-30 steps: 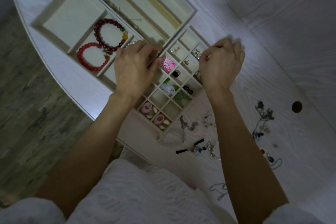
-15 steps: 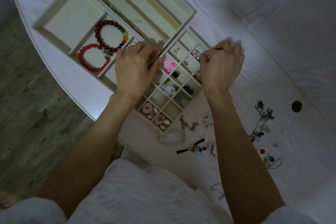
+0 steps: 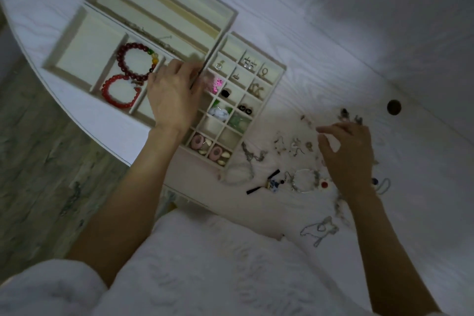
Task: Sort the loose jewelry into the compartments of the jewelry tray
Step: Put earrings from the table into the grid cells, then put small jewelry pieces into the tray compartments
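The wooden jewelry tray [image 3: 225, 20] lies on the white table, with long slots, bracelet bays and a grid of small cells. A dark red bead bracelet [image 3: 136, 61] and a bright red bracelet [image 3: 119, 92] sit in their bays. My left hand [image 3: 171, 95] rests over the tray's middle divider beside a pink piece [image 3: 215, 84]; its fingertips are blurred. My right hand [image 3: 346, 151] hovers with loosely curled fingers over the loose jewelry [image 3: 292, 146] scattered to the right of the tray. Nothing shows between its fingers.
A silver chain [image 3: 319, 231] lies near my lap. A thin hoop [image 3: 305, 179] and a black-ended piece [image 3: 261, 183] lie below the tray. A round hole [image 3: 393, 107] pierces the table at the right. The table edge curves at the left above the floor.
My right hand has left the tray's small cells and swung right and down to the loose jewelry pile. My left hand stays on the tray. The camera view has shifted.
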The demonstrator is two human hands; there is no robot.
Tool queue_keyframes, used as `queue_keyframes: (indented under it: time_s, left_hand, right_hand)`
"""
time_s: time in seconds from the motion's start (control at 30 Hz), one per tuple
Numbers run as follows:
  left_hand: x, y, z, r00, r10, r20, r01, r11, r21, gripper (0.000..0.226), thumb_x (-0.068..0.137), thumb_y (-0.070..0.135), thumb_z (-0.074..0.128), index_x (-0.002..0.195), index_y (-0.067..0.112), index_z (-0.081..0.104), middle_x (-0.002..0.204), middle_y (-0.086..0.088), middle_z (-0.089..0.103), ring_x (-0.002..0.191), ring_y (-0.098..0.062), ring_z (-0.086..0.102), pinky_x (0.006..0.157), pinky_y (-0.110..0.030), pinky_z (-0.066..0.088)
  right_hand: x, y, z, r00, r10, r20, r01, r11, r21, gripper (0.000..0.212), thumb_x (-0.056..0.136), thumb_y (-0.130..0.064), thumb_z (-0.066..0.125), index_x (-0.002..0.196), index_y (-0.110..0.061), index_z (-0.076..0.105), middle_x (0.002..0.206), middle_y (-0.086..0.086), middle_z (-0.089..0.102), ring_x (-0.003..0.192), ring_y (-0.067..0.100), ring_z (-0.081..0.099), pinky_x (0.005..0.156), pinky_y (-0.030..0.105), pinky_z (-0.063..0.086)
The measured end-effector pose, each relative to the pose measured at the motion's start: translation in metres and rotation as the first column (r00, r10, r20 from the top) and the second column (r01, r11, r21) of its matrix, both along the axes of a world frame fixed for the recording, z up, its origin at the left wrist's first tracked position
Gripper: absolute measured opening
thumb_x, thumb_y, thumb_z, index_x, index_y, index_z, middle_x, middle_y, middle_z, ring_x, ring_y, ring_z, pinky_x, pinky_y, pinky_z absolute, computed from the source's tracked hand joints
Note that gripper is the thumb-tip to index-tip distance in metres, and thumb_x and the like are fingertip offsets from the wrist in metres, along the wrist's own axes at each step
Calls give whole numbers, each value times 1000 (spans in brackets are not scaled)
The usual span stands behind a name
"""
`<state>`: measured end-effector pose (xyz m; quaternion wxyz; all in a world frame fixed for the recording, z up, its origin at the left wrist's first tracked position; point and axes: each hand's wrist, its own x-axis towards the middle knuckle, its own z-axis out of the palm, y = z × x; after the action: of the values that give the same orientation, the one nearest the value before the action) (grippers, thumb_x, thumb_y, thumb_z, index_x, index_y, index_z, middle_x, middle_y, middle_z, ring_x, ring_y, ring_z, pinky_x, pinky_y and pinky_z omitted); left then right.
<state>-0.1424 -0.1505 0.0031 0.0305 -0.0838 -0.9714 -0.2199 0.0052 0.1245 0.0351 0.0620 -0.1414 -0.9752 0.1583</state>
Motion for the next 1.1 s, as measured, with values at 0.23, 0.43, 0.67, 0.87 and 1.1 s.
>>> queue_keyframes:
  time_s: [0.23, 0.43, 0.67, 0.87, 1.1]
  left_hand:
    - [82, 57, 34, 911, -413, -17, 409, 894, 184, 27, 86, 22, 62, 111, 12, 65, 98, -8, 64, 87, -26, 59, 75, -35, 48]
    - [144, 96, 3, 783, -575, 237, 589, 808, 12, 54, 84, 25, 66, 132, 7, 51, 129, -15, 54, 113, -36, 51, 87, -46, 49]
    - [161, 86, -9, 767, -593, 247, 623, 779, -66, 44, 83, 19, 62, 124, 5, 57, 139, -15, 49, 129, -32, 45, 99, -46, 42]
    - [165, 79, -7, 762, -601, 240, 632, 771, -76, 46, 87, 30, 40, 124, 9, 59, 139, -14, 50, 131, -32, 44, 102, -46, 41]
    - [161, 81, -7, 801, -552, 233, 571, 821, -19, 43, 87, 26, 47, 126, 8, 56, 132, -15, 56, 120, -34, 53, 97, -45, 44]
  right_hand:
    - [59, -4, -20, 953, -69, 294, 103, 990, -99, 43, 84, -12, 64, 127, -13, 57, 123, 19, 50, 111, 37, 43, 89, 47, 41]
    - [85, -2, -38, 978, -7, 210, 15, 999, -33, 34, 83, -9, 62, 116, -12, 60, 123, 19, 52, 110, 39, 48, 86, 46, 46]
    - [75, 15, -36, 993, -34, 110, 41, 997, -59, 29, 85, -16, 54, 112, -10, 64, 121, 15, 55, 114, 35, 47, 95, 40, 35]
    - [22, -2, -21, 977, 208, 38, -202, 973, -112, 28, 84, -9, 63, 112, -13, 68, 109, 9, 63, 108, 31, 49, 88, 39, 38]
    - [-4, 12, -28, 934, 318, 162, -307, 947, -90, 18, 91, -17, 58, 106, -12, 68, 104, 6, 66, 105, 26, 47, 88, 33, 34]
